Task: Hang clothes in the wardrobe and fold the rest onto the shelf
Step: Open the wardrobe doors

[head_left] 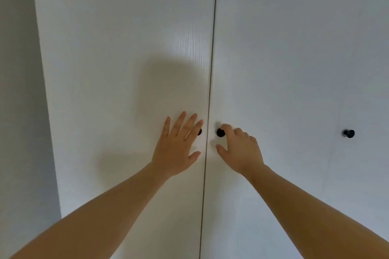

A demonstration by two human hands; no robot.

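White wood-grain wardrobe doors (pixel 126 69) closed; clothes not in view. Left hand (pixel 179 145) flat, fingers spread, over small black round knob (pixel 200 132). Right hand (pixel 240 149) curled at neighbouring black knob (pixel 220 132); grip perhaps incomplete, cannot tell. Risk: fingers slip off knob on pull.

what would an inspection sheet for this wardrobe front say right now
surface: left door and right door, white, shut, thin seam between them
job's things: left knob and right knob, black, beside the seam; no clothes seen
clutter: nothing seen
grippers: left hand open, fingers straight, partly covering the left knob; right hand fingers curled at the right knob, grip unclear
cables: nothing seen
surroundings: grey wall at left; third knob far right
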